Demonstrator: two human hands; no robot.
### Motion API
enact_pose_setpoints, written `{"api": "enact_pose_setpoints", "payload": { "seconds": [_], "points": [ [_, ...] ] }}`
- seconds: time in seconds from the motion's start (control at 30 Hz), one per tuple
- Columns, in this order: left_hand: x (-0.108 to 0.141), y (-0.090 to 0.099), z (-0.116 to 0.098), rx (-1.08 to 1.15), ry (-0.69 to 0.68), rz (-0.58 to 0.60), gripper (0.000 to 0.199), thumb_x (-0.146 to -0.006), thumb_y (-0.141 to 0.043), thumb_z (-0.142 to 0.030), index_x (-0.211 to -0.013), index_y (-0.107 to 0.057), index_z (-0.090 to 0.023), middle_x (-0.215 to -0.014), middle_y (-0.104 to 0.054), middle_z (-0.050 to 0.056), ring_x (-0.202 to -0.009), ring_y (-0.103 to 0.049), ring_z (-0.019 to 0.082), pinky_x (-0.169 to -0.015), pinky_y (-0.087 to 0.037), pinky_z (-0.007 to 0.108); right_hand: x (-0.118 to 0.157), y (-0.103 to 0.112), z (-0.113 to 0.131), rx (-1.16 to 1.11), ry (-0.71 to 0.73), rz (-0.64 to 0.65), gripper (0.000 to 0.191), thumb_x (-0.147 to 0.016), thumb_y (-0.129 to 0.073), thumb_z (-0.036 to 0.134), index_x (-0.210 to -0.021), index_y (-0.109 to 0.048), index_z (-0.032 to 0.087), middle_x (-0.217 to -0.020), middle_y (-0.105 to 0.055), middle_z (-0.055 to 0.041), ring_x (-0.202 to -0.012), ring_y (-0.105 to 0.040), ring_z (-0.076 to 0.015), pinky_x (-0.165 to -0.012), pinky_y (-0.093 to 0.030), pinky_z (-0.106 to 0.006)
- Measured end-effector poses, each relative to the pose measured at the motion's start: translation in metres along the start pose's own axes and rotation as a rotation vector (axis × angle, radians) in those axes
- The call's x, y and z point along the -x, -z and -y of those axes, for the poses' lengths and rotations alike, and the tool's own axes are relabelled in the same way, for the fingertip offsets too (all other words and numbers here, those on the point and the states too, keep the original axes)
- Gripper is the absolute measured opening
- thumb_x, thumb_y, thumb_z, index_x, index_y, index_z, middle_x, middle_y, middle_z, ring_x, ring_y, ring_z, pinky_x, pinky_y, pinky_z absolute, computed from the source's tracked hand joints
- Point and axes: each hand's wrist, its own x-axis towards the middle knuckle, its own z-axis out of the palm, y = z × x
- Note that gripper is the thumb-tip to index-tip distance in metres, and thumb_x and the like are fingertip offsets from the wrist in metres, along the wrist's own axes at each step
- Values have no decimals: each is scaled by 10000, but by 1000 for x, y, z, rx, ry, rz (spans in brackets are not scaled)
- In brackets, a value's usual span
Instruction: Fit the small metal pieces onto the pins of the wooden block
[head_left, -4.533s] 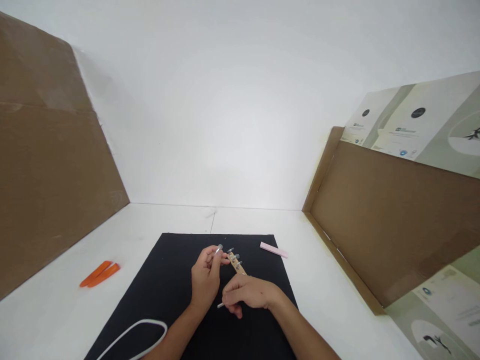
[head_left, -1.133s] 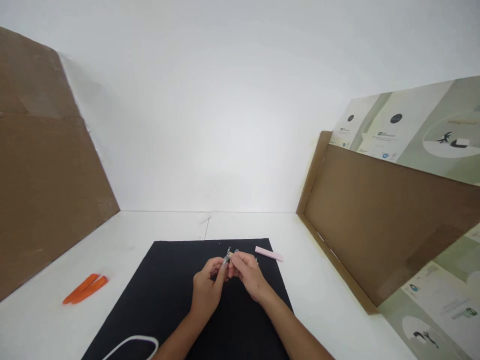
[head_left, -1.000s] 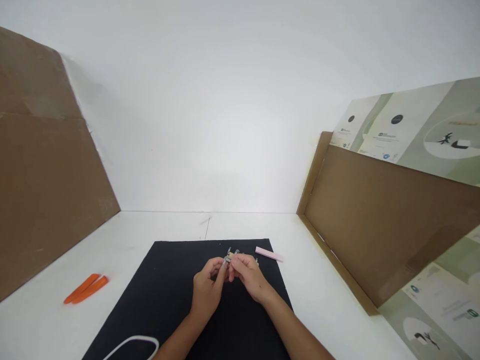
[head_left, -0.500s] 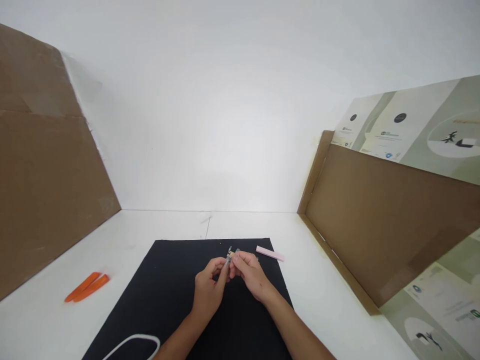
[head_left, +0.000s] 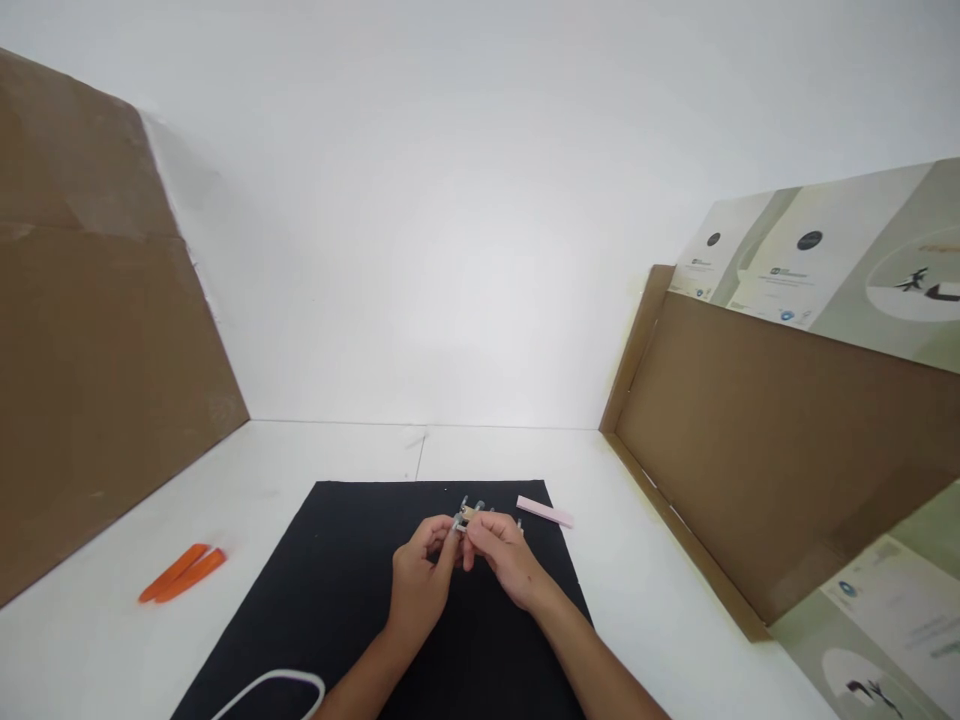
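Note:
Over the black mat [head_left: 349,560], my left hand [head_left: 421,575] is closed, thumb and fingers pinching a small grey metal part [head_left: 458,524]. My right hand [head_left: 506,562] is closed too, its thumb and index fingertips meeting the same part from the right. Just beyond the fingertips shows a small tan piece [head_left: 470,513]; whether it is held or lies on the mat, I cannot tell. More small grey metal pieces [head_left: 480,506] are behind the right fingers, partly hidden. Another little metal piece [head_left: 519,525] stands beside the right knuckles.
A pale pink strip [head_left: 545,511] lies across the mat's right edge. Two orange pieces [head_left: 182,574] rest on the white table [head_left: 277,460] at the left. A white loop of cord [head_left: 281,673] is near my left forearm. Cardboard panels [head_left: 97,380] flank both sides.
The view has shifted slightly. My right fingertips have come down a little from the tan piece towards the grey part at my left thumb, and more metal pieces show behind them.

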Motion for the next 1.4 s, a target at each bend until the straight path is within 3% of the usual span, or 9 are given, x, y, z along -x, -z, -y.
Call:
{"api": "enact_pose_setpoints", "payload": {
  "seconds": [0.17, 0.53, 0.73, 0.9, 1.17, 1.4],
  "points": [
    [0, 0, 2, 5, 2, -14, 234, -885, -582, -385, -926, -642, -162, -738, -725, 30, -670, -690, 169, -599, -548, 242, 2, 0, 4, 147, 29, 44, 413, -904, -560, 456, -617, -632, 169, -572, -608, -15, -623, -555, -164, -742, -429, -321],
    [1, -3, -1, -32, -32, 4, 209, -886, -575, -377, -901, -655, -184, -692, -709, 7, -568, -652, 142, -540, -531, 227, -5, -2, -13, -143, -40, -124, 346, -852, -624, 494, -741, -592, 167, -563, -586, 10, -510, -536, -132, -578, -457, -281],
    [0, -2, 0, -20, -12, -7, 230, -897, -561, -388, -919, -644, -174, -743, -727, 26, -663, -690, 165, -604, -544, 240, -3, -2, -9, -116, -32, -51, 337, -843, -639, 434, -651, -590, 160, -540, -576, 5, -548, -549, -139, -643, -442, -289],
    [-1, -3, 1, -8, -1, -25, 271, -889, -564, -428, -915, -642, -170, -691, -709, 20, -631, -680, 168, -591, -549, 246, -3, -2, -8, -95, -35, -15, 332, -827, -649, 414, -617, -583, 166, -555, -577, 4, -540, -525, -133, -644, -431, -289],
    [-4, -5, 9, 4, 5, -18, 269, -884, -571, -435, -912, -643, -177, -747, -725, 40, -620, -675, 169, -533, -534, 234, -11, -9, -22, -159, -26, -223, 376, -798, -668, 510, -679, -600, 160, -499, -556, 15, -447, -489, -120, -534, -421, -266],
    [-4, -3, 17, -16, -14, -85, 256, -883, -574, -420, -930, -640, -176, -807, -740, 55, -720, -707, 199, -630, -570, 268, -10, -13, -36, -134, 15, -233, 366, -791, -673, 458, -601, -587, 158, -460, -549, 12, -458, -469, -113, -558, -377, -252]
  ]
}}
